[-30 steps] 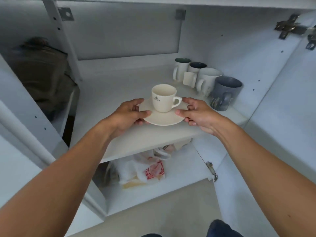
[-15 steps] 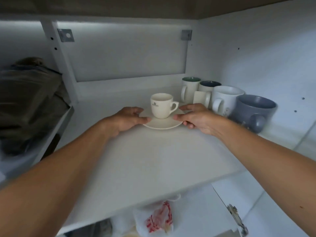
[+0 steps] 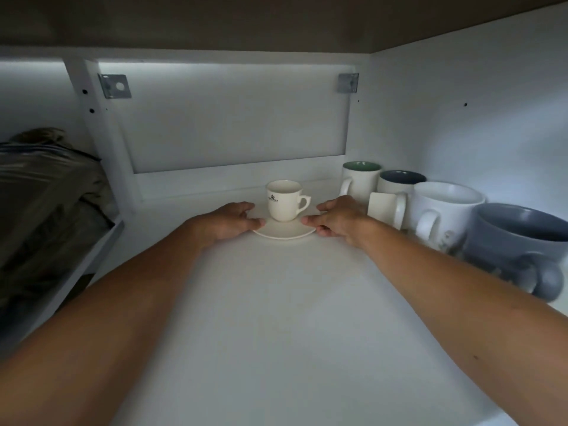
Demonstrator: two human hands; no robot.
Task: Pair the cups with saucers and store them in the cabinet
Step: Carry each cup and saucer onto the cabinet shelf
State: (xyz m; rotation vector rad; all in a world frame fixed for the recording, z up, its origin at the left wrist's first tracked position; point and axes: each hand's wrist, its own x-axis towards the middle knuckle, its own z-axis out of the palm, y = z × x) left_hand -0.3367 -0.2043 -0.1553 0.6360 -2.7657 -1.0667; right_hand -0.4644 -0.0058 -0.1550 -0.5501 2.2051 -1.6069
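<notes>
While both hands' fingers (image 3: pixel 256 223) pinch one saucer (image 3: pixel 284 231) bearing one cup (image 3: pixel 284 199), four mugs (image 3: pixel 442 212) stand right.

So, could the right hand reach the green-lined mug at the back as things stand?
Probably yes: the right hand lies just in front of the green-lined mug, with bare shelf between; it would first have to release the saucer.

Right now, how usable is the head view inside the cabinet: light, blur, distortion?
Head view: dim overall, lit by a bright strip along the back panel; cup and saucer sharp enough, logo unreadable; wide-angle stretch enlarges the forearms and the soft, blurred grey mug at right.
</notes>
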